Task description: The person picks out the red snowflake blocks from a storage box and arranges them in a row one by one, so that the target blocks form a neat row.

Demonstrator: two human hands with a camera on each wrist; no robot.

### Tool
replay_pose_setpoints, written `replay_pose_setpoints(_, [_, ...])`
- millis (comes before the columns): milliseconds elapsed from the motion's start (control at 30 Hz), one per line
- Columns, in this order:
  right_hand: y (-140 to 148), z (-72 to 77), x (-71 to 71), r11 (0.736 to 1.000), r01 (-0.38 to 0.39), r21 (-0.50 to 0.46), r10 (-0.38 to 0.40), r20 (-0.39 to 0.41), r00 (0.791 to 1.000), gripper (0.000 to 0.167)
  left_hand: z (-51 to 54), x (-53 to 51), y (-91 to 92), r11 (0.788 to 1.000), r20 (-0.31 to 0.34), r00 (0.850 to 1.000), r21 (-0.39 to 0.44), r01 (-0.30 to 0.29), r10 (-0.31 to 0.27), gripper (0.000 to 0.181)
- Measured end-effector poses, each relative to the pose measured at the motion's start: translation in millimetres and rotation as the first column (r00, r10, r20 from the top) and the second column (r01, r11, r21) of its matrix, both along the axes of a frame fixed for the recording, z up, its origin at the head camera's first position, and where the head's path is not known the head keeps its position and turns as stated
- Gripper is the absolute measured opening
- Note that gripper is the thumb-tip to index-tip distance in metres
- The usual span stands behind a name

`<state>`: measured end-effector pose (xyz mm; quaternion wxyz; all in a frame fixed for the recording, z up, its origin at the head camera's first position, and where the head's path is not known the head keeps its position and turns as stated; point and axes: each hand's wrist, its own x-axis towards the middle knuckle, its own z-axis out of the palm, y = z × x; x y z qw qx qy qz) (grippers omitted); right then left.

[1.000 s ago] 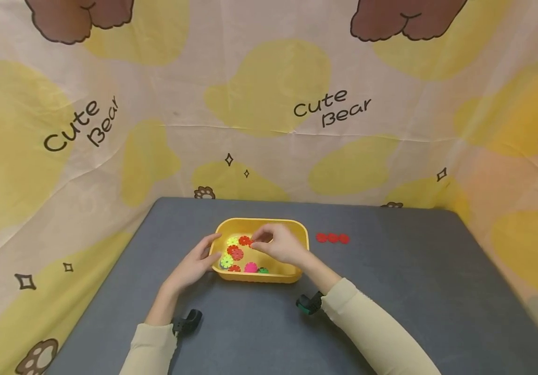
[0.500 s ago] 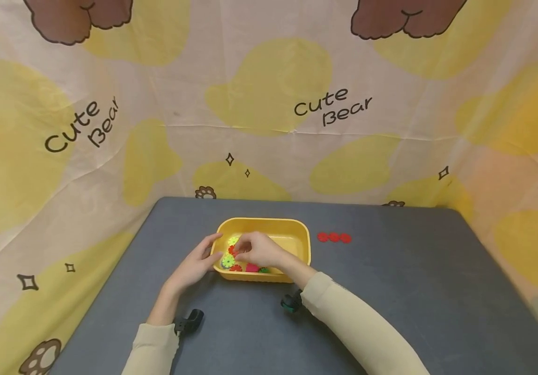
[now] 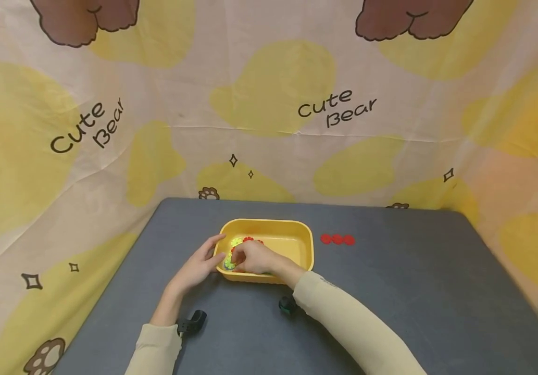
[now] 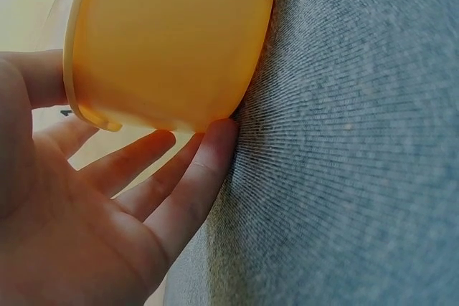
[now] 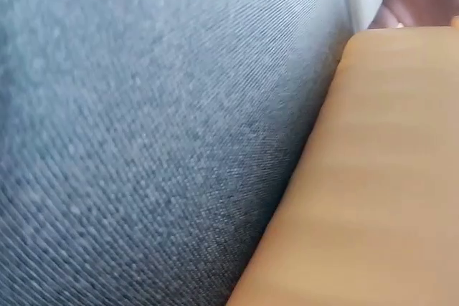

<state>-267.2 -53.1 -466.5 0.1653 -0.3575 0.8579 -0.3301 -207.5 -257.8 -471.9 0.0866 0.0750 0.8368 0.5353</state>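
Note:
A yellow plastic tub [image 3: 292, 222] stands on the table, holding small notched flower-shaped discs. My left hand [image 3: 197, 268] grips its left end; in the left wrist view the thumb lies at the rim and the fingers [image 4: 197, 177] touch the outer wall. My right hand [image 3: 255, 257] reaches into the left part of the tub, fingers pointing down among the discs. Whether it pinches a disc is hidden. A yellow-green disc [image 3: 236, 241] and a red disc [image 3: 248, 239] show beside it. The right wrist view shows mostly the tub's outer wall [image 5: 380, 177].
Several feet of grey tabletop [image 3: 418, 291] surround the tub. To its right lie three red discs [image 3: 337, 239] in a row, touching or joined. A printed cloth [image 3: 269, 88] hangs behind the table. Each wrist wears a dark strapped camera [image 3: 197, 321].
My right hand has moved left and toward the near side inside the tub, lowering among the discs. My left hand keeps its hold on the tub's left end.

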Motion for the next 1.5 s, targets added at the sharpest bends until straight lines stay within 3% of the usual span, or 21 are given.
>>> replay_pose_setpoints(333, [-8, -3.3, -1.8, 0.995, -0.037, 0.092, 0.044, -0.07, 0.997, 0.014, -2.3, -1.5, 0.0, 1.0, -0.008, 1.0, 0.011, 0.006, -0.006, 0.058])
replay_pose_setpoints(800, [-2, -5.6, -3.5, 0.997, -0.041, 0.06, 0.042, -0.023, 0.999, 0.012, -0.4, 0.3, 1.0, 1.0, -0.009, 1.0, -0.004, 0.003, -0.003, 0.057])
replay_pose_setpoints(1500, [11, -5.2, -7.8, 0.999, -0.025, 0.045, 0.028, -0.058, 0.998, 0.015, -3.1, -1.4, 0.2, 0.999, 0.005, 1.0, -0.043, -0.024, 0.025, 0.057])
